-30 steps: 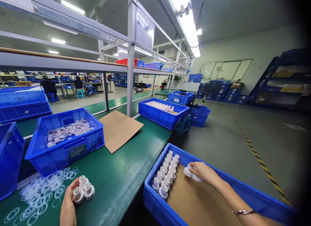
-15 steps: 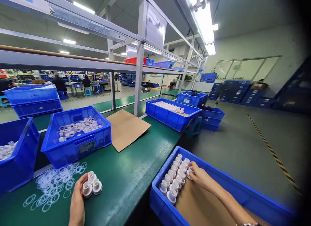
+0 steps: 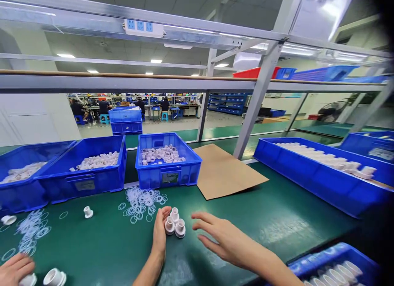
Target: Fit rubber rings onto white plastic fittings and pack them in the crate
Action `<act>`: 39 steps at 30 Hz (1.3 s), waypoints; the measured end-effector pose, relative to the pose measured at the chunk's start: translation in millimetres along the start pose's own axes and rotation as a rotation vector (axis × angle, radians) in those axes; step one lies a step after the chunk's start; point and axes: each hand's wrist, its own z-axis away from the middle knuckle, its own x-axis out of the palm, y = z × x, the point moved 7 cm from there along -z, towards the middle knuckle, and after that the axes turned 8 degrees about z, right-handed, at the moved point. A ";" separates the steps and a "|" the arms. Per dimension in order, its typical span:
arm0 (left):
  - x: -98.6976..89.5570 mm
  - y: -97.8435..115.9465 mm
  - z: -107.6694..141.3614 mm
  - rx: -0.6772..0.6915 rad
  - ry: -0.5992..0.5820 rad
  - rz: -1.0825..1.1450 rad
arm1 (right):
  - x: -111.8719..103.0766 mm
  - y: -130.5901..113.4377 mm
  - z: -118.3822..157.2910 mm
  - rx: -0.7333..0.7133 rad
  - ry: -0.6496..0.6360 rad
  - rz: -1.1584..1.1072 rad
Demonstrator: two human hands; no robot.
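Observation:
Three white flanged fittings stand together on the green table. My left hand is curved along their left side, fingers slightly bent and apart from the palm, touching or nearly touching them. To their right, my right hand hovers with its fingers spread and nothing in it. Behind my left hand lies a loose pile of clear rings. At the lower right, a blue bin holds rows of white fittings, partly cut off by the frame.
Blue bins of white parts line the table's back. A cardboard sheet lies beside a metal post. A long blue bin stands at right. Another person's hand holds a fitting at lower left.
The view has swung left. My right hand has let go of a fitting in the lower right bin and come over the table beside the three fittings. My left hand remains beside them.

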 end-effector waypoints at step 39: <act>-5.9 2.0 -7.2 -0.003 -0.021 -0.257 | 57.4 175.8 335.0 1.148 0.082 0.056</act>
